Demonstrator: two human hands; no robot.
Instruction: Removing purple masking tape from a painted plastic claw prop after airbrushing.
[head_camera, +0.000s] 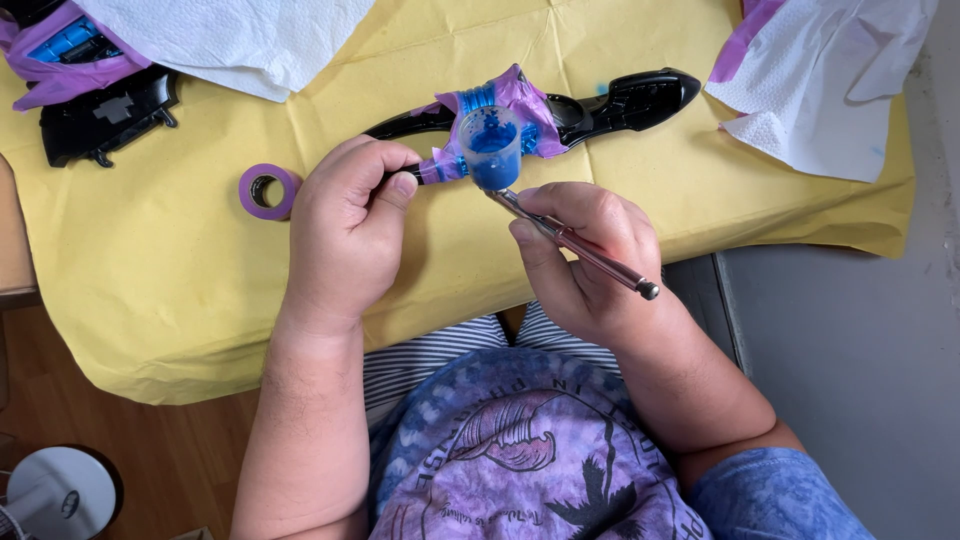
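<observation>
Both hands (345, 235) (590, 260) gripping airbrush (570, 240) (blue-filled cup).

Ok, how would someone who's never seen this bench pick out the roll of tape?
Start at the yellow paper covering the table, then find the left hand. Just to its left lies the tape roll: a small purple ring lying flat, the only loose ring there.

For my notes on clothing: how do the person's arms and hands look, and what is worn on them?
Both forearms are bare. The left hand and right hand wear no gloves, rings or watch. A short blue tie-dye sleeve covers the right upper arm; no sleeve shows on the left arm.
</observation>
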